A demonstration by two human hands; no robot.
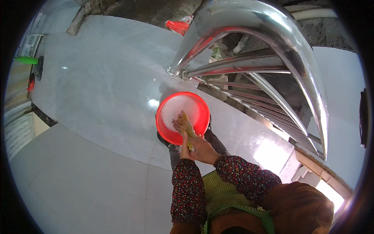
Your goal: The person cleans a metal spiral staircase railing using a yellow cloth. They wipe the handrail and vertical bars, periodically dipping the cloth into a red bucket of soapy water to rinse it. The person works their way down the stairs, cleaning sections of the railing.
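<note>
A red plastic basin (205,109) stands on the floor at my feet, with white suds (178,109) inside it. Over its near rim, a wet yellowish cloth (189,128) with a brownish, bunched side hangs towards the suds. My left hand (184,150) grips the lower end of this cloth from the left. From the right, my right hand (205,149) closes around the same end, its fingers partly out of sight behind the cloth. Both hands are close together, just on my side of the basin.
A polished metal stair railing (248,22) curves up close on the right, with bars running down beside a floor opening. Grey tiles (102,87) spread to the left. A red-and-white bag (179,26) lies beyond. A green-handled object (27,60) is by the left wall.
</note>
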